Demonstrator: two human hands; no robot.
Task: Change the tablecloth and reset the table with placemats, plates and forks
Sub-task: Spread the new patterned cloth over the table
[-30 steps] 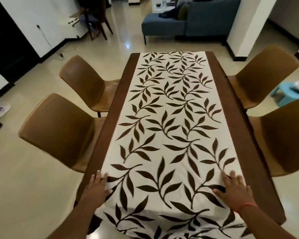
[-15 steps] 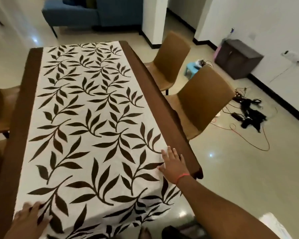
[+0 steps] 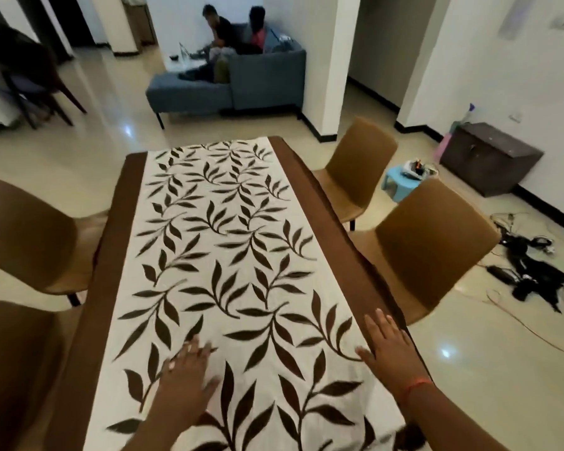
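Under both hands, the tablecloth (image 3: pixel 228 271), cream with dark leaf sprigs, lies flat along the bench (image 3: pixel 108 242), whose brown margins show on either side of it. The left hand (image 3: pixel 184 374) rests palm down on the cloth with its grip spread and fingers straight, blurred as if sliding. The right hand (image 3: pixel 388 348) lies flat too, grip spread, at the cloth's right edge where it meets the brown margin.

Judging from this, the step in hand is smoothing the cloth; no placemats, plates or forks are in view, so most of the reset looks undone.

What could go wrong: the near end hangs over the bench edge below the wrists, and a push away from the body by flat palms could drag the whole cloth forward or skew it, leaving the margins uneven. Pressing with 1 hand harder than the other could raise a ridge between them.

4 chairs, 1 of them (image 3: pixel 430 242) just right of the right hand, stand close.

No brand, label or writing can be read anywhere.
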